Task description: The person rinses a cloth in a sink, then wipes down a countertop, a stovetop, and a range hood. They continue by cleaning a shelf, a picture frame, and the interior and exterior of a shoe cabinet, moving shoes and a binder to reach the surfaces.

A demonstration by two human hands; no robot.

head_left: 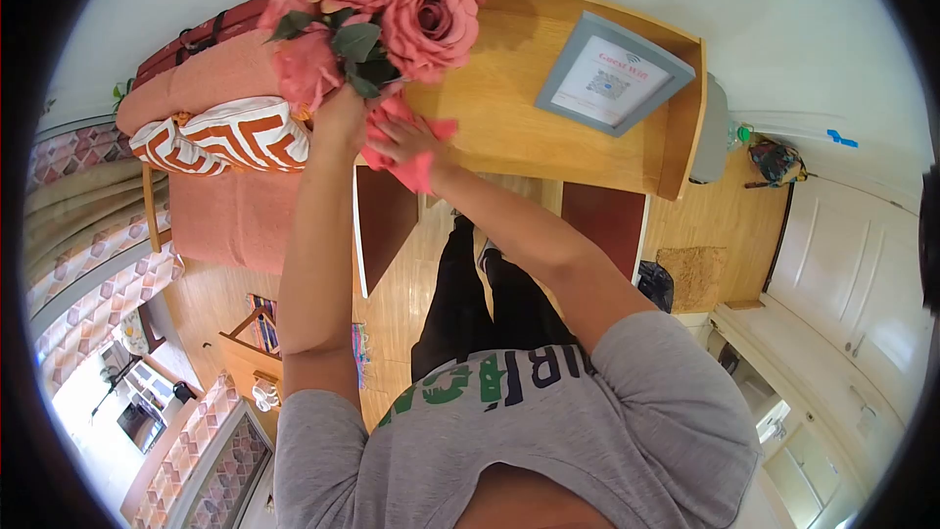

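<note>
Pink artificial roses [431,20] with green leaves stand above the left part of the wooden desk [499,88]. My left hand [340,118] is raised just under the blooms, closed round the lower part of the bouquet, which the hand and leaves largely hide. Beside it, my right hand [406,145] presses a pink cloth [416,168] at the desk's left end, its fingers bent over the fabric. A grey picture frame [673,78] with a Wi-Fi sign leans toward the back of the desk, to the right.
Left of the desk is a sofa [230,216] with orange-and-white patterned cushions [250,132]. A raised wooden rim [685,137] edges the desk. A small wooden table [250,358] stands at lower left, a black bag [655,284] on the floor at right, and a white door [842,255] beyond.
</note>
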